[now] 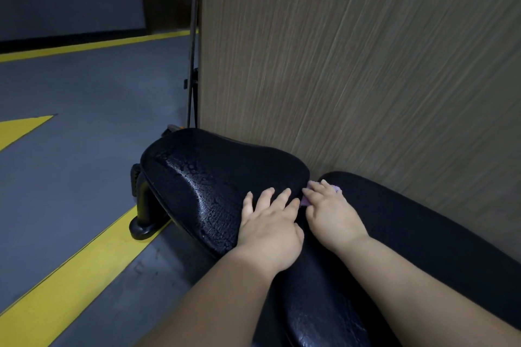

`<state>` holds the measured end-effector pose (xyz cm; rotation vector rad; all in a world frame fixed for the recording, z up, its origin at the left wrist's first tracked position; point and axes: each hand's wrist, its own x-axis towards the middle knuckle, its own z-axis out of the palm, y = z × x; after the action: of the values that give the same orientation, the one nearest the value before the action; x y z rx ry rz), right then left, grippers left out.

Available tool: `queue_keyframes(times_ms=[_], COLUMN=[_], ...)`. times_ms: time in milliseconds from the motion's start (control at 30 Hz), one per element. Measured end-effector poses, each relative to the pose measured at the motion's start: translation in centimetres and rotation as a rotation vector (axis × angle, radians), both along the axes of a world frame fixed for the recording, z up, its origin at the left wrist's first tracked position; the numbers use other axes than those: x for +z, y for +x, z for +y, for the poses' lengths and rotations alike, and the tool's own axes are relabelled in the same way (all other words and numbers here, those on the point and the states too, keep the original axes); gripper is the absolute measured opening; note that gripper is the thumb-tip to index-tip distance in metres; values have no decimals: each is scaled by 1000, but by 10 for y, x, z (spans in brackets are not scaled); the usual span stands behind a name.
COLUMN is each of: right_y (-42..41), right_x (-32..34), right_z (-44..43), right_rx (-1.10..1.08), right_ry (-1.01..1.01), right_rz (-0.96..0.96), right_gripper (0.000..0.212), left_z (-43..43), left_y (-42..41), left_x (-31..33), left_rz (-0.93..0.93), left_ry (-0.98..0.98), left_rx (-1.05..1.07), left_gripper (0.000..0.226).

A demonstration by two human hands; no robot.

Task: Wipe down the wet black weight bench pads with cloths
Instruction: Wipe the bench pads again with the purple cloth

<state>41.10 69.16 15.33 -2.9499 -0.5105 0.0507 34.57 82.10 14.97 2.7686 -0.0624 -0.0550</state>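
One cloth [305, 202] (under right hand [330, 213])

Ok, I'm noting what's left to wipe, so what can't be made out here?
Head view only:
Purple cloth: mostly covered by the right hand pressing it.
Whatever lies under the left hand, flat on the seat pad: hidden.
Long pad: near end cut off by the frame edge, forearms cover part.
Bench frame: mostly hidden beneath the pads.
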Motion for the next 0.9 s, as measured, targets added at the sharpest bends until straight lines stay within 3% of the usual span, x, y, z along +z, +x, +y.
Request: queue_keyframes(times_ms=[133, 433, 600, 767, 900], right_y=[-3, -19, -2, -10, -19], right_x=[4, 2, 5, 10, 3], right_z=[-3, -11, -4, 7, 7], right_rx=[29, 131, 74, 122, 114], right_ry=[0, -6, -120, -434, -409], right_rz=[81, 4, 22, 85, -11], right_gripper=[47, 42, 43, 46, 50], left_z=[1, 5, 7, 10, 11], left_y=[2, 2, -2, -3, -4], left_x=[1, 0, 0, 0, 0], left_rz=[-9, -8, -10, 14, 22], left_ry=[-30, -29, 0, 1, 18], left_rx=[28, 18, -6, -18, -32], left_gripper=[53, 53, 56, 57, 57])
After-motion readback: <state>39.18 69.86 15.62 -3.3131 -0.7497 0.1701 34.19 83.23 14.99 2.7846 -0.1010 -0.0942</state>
